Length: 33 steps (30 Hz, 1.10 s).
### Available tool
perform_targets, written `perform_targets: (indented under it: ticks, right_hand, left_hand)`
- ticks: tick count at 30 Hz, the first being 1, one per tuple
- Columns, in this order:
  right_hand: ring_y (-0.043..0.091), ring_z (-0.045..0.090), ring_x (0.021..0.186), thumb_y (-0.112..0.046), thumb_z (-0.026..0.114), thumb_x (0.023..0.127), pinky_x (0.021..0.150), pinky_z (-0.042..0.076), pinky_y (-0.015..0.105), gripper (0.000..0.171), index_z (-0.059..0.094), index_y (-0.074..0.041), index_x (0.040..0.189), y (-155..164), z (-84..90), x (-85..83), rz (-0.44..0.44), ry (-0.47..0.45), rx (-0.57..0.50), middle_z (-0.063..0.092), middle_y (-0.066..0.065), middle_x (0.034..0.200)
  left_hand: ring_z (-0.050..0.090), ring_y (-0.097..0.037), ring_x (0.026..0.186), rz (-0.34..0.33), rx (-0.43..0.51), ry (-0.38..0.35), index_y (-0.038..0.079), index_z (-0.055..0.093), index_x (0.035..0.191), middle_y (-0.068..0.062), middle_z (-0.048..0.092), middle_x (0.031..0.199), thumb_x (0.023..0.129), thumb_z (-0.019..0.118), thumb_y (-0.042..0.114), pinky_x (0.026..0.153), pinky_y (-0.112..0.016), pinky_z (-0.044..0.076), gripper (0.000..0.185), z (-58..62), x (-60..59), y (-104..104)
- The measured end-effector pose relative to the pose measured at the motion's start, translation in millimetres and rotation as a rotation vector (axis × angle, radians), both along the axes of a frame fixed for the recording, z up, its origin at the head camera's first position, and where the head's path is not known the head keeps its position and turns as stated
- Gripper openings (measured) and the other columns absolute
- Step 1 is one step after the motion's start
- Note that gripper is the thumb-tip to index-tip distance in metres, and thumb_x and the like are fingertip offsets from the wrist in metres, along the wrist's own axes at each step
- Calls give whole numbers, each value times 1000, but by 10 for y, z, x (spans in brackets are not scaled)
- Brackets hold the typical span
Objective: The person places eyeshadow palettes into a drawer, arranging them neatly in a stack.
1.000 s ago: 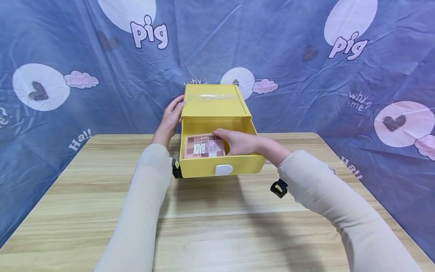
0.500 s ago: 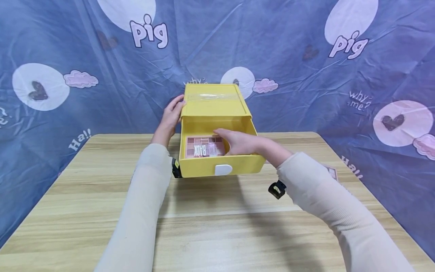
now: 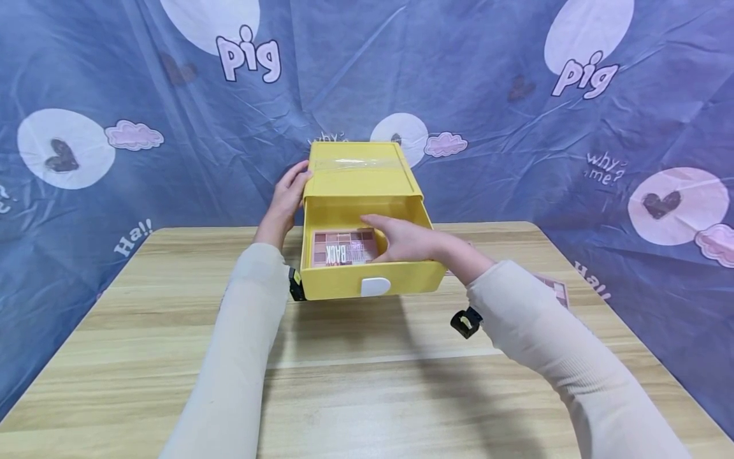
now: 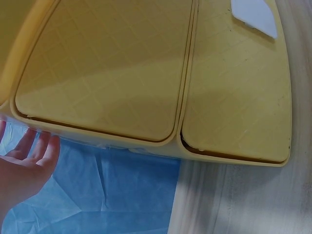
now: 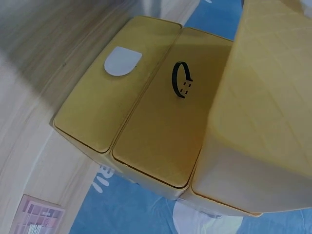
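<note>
**Desk:** Start at the left. What do you have?

**Operator:** I see my left hand laid flat against the left side of the yellow drawer box, fingers straight and resting on its upper edge. The left wrist camera shows the same hand with fingers extended, next to the box wall. It curls round nothing.

**Desk:** And the drawer?

**Operator:** The yellow drawer stands pulled out toward me, its white handle tab at the middle of the front. From the right wrist camera I see that tab on the drawer's front panel.

**Desk:** Where is the palette?

**Operator:** The pink eyeshadow palette lies flat inside the open drawer, toward its left half, with printed letters across it.

**Desk:** Your right hand?

**Operator:** My right hand reaches into the drawer from the right. Its fingers are nearly straight and lie over the palette's right end. I cannot tell whether the thumb pinches it.

**Desk:** Anything further right?

**Operator:** A second pink palette lies on the wooden table, partly hidden behind my right sleeve. The right wrist camera catches it at the lower left.
</note>
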State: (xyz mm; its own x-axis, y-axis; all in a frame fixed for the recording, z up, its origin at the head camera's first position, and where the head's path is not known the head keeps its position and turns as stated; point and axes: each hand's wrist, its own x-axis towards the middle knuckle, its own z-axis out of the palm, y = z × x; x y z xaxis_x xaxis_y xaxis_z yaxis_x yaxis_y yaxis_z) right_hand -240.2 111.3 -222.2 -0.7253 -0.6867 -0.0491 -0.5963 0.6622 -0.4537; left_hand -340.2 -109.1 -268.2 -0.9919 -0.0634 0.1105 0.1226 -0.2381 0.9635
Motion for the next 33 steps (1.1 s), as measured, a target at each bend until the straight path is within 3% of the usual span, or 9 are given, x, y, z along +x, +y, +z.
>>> perform_targets:
  ticks: [4,9,12,19,26,33]
  right_hand:
    - [24,22,123,-27,70,71,99,17,32,85,21,2,134,20,36,24,-45,14,-36,24,15,137]
    - [23,21,124,-35,72,68,98,19,32,91,20,-4,136,76,134,64,-91,-46,-141,23,10,138]
    - [23,23,123,-33,72,69,98,19,31,90,20,-4,136,124,219,102,-97,-77,-219,24,9,138]
    - [21,26,122,-25,69,73,97,21,29,79,24,-4,135,306,423,161,-131,-54,-380,26,6,137]
    - [21,27,122,-24,58,83,97,22,34,65,25,-4,135,559,455,144,-308,-41,-603,28,10,136]
    - [21,33,118,-19,49,88,95,25,26,53,28,3,132,705,288,53,-472,63,-895,34,18,130]
  left_hand:
    - [51,-14,91,-7,-3,-3,17,45,127,-8,49,115,84,53,22,69,-22,41,44,-2,-7,-2]
    - [49,-16,98,-19,-6,-2,17,45,127,-8,48,118,83,54,23,75,-25,40,45,-1,-7,-6]
    - [49,-16,96,-18,-2,4,16,45,127,-8,48,117,83,54,22,74,-25,40,45,-4,-12,-4]
    - [50,-15,92,-3,2,13,15,45,127,-8,49,116,83,53,20,70,-24,41,45,-7,-21,-1]
    - [50,-15,92,-6,-1,-3,17,45,126,-8,49,116,83,54,21,72,-24,41,44,-15,-38,-6]
    - [50,-15,91,-5,5,6,16,45,126,-7,49,115,83,53,20,71,-24,41,44,-22,-49,-4]
